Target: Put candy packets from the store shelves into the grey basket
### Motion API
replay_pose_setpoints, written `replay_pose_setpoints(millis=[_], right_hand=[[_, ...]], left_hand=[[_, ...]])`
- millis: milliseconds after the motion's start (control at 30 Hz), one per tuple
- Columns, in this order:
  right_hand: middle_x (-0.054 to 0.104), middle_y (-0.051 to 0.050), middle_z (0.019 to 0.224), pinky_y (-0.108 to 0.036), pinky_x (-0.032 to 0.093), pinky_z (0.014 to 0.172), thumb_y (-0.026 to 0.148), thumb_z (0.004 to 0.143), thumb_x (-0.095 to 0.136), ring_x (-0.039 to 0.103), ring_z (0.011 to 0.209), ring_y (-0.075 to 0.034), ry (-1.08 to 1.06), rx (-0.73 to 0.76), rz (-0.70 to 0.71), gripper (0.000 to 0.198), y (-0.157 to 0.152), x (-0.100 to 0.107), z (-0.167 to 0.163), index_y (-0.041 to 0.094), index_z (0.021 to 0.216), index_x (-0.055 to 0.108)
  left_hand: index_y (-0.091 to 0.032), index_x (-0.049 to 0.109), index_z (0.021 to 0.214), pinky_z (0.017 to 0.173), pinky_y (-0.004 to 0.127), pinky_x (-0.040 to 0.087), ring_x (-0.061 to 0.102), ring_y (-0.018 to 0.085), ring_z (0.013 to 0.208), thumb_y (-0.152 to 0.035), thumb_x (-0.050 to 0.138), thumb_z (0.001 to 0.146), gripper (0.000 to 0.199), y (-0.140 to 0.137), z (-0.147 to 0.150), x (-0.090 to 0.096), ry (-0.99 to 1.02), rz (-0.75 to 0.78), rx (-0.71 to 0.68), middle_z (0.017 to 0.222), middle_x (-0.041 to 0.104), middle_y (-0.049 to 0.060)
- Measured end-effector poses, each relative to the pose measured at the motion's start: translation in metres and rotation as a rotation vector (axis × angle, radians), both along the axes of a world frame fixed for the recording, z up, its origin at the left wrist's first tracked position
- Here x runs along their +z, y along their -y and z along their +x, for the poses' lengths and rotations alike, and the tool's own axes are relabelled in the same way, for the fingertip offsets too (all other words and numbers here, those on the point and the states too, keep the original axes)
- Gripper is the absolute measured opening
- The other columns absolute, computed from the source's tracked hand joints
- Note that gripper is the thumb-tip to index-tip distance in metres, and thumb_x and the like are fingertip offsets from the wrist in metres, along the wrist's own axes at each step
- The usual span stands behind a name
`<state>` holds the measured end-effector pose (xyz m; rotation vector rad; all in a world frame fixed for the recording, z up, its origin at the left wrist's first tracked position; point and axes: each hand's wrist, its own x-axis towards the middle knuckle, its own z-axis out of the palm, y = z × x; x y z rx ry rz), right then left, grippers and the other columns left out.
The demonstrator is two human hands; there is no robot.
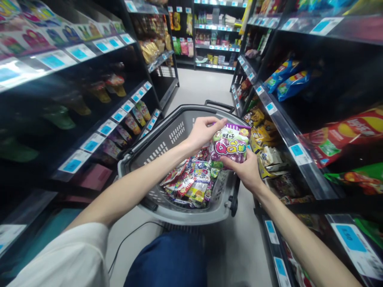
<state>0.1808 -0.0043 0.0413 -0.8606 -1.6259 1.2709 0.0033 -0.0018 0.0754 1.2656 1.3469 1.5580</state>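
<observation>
Both of my hands hold a purple and white bag of gummy candy (231, 144) above the right part of a grey shopping basket (188, 218). My left hand (205, 129) pinches the bag's upper left corner between thumb and fingers. Lower down, my right hand (247, 169) grips its right edge, with the thumb across the front. Inside the basket lies a heap of small colourful candy packets (191, 179), partly hidden behind my left forearm and the held bag.
Shelves with price tags (106, 128) line the left side. On the right, shelves hold blue snack bags (293, 85), a red chip bag (353, 133) and yellow packets (263, 135). Pale floor (197, 83) runs between them to a back shelf (218, 48). A black cord (128, 235) trails near my knee.
</observation>
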Motion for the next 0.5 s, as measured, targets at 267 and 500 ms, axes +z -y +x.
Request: replay_pose_setpoints(millis=[267, 500], right_hand=[[0.077, -0.010, 0.094, -0.043, 0.062, 0.076, 0.047, 0.055, 0.092, 0.073, 0.083, -0.027, 0.051, -0.026, 0.044, 0.054, 0.0006, 0.0035, 0.0003, 0.016, 0.094, 0.071], [0.077, -0.010, 0.096, -0.044, 0.063, 0.077, 0.048, 0.055, 0.092, 0.073, 0.084, -0.026, 0.018, -0.008, 0.053, 0.056, -0.0003, 0.0021, -0.0022, 0.017, 0.096, 0.070]], left_hand=[[-0.018, 0.068, 0.072, 0.057, 0.025, 0.037, 0.049, 0.011, 0.063, -0.058, 0.070, 0.081, 0.042, -0.0005, 0.0004, 0.0002, -0.046, 0.033, 0.037, 0.067, 0.060, 0.001], [-0.017, 0.068, 0.071, 0.058, 0.025, 0.035, 0.048, 0.010, 0.063, -0.056, 0.069, 0.082, 0.040, -0.0019, -0.0008, -0.0024, -0.041, 0.055, 0.043, 0.067, 0.060, 0.000]])
